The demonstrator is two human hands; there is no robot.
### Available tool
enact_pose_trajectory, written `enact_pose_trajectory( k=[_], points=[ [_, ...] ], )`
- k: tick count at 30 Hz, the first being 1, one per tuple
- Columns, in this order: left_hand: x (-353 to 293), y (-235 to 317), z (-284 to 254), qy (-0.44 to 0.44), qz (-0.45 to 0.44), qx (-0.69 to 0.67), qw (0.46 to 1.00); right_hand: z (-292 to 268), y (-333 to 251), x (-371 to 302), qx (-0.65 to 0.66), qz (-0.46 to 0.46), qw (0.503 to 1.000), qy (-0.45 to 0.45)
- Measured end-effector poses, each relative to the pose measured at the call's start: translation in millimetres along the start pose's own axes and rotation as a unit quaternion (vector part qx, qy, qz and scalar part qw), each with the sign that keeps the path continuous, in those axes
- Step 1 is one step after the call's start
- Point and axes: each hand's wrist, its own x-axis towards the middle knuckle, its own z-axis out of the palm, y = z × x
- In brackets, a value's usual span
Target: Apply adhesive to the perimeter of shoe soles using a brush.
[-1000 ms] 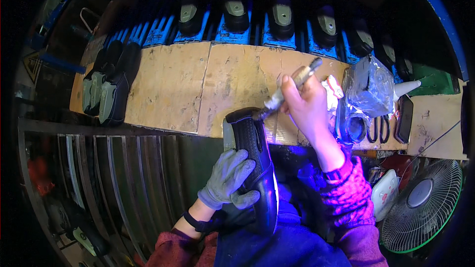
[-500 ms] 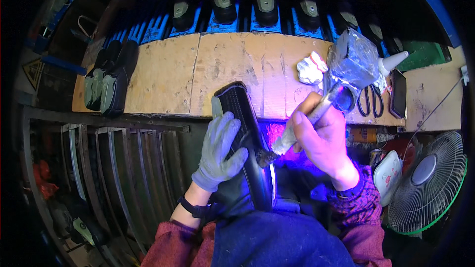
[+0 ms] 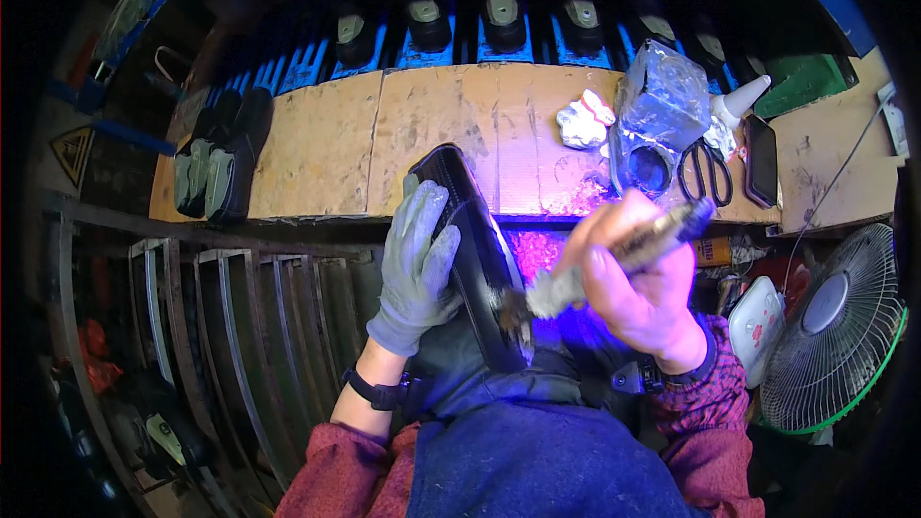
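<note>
A black shoe (image 3: 478,259) slants across my lap, its far end near the bench edge. My left hand (image 3: 411,269), in a grey work glove, is wrapped round the shoe's left side. In my bare right hand (image 3: 641,288) is a brush (image 3: 554,294) with a pale wrapping near its bristles and a dark, stained handle end. The dark bristles touch the right side of the shoe, along its lower edge, where a wet-looking shine shows. The brush and right fingers are slightly blurred.
A cardboard-covered bench (image 3: 432,125) lies ahead, holding black scissors (image 3: 705,173), an open round pot (image 3: 648,169), a plastic-wrapped box (image 3: 664,96) and a crumpled white wad (image 3: 583,123). Several shoes stand on a blue rack (image 3: 504,38) behind. A fan (image 3: 830,326) is at right, metal racks (image 3: 235,326) left.
The brush handle has swung down and right, more level than before, with the bristles still on the shoe's edge. My left glove has shifted slightly along with the shoe.
</note>
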Motion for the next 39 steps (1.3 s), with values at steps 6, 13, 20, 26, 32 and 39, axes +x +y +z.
enact_pose_trajectory(
  k=[6,13,20,26,32,39],
  points=[
    [10.5,-4.7,-8.5,0.004,-0.035,-0.021,0.999,-14.8,-21.0,-4.9,-0.011,-0.096,0.987,-0.132],
    [44.7,2.1,-41.9,-0.079,-0.115,-0.031,0.99,-18.5,-43.5,17.1,-0.037,-0.253,0.96,-0.11],
    [75.6,28.2,-76.2,-0.339,-0.313,-0.188,0.867,-25.1,-46.1,29.7,-0.02,-0.107,0.988,-0.109],
    [64.2,35.4,-69.0,-0.391,-0.344,-0.259,0.814,-18.6,-21.8,55.0,0.02,-0.181,0.982,0.056],
    [52.9,22.0,-50.6,-0.322,-0.398,-0.427,0.745,-16.2,-1.0,43.6,0.024,-0.163,0.986,-0.024],
    [41.0,1.2,-34.3,-0.251,-0.484,-0.544,0.638,-19.9,35.0,20.9,-0.022,-0.109,0.993,-0.038]
  ],
)
